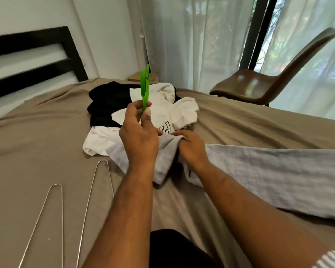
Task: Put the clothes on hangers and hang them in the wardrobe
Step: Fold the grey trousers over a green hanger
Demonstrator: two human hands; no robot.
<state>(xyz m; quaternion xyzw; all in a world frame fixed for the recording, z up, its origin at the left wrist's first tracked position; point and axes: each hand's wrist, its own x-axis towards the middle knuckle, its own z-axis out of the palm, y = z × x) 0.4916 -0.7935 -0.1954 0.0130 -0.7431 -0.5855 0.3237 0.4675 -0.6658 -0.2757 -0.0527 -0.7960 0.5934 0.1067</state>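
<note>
My left hand (139,136) holds a green plastic hanger (144,88) upright, seen edge-on, pinched between thumb and fingers above the bed. My right hand (191,149) grips a fold of a pale grey shirt (269,171) that spreads across the bed to the right. Behind the hands lies a heap of clothes: a white garment with black lettering (174,111) and a black garment (106,105). Two metal wire hangers (93,190) lie flat on the sheet at the lower left.
The bed has a tan sheet (37,147) and a black slatted headboard (35,55) at the left. A brown chair (263,86) stands beyond the bed by sheer white curtains (197,39). A cardboard box (153,77) sits on the floor behind the bed.
</note>
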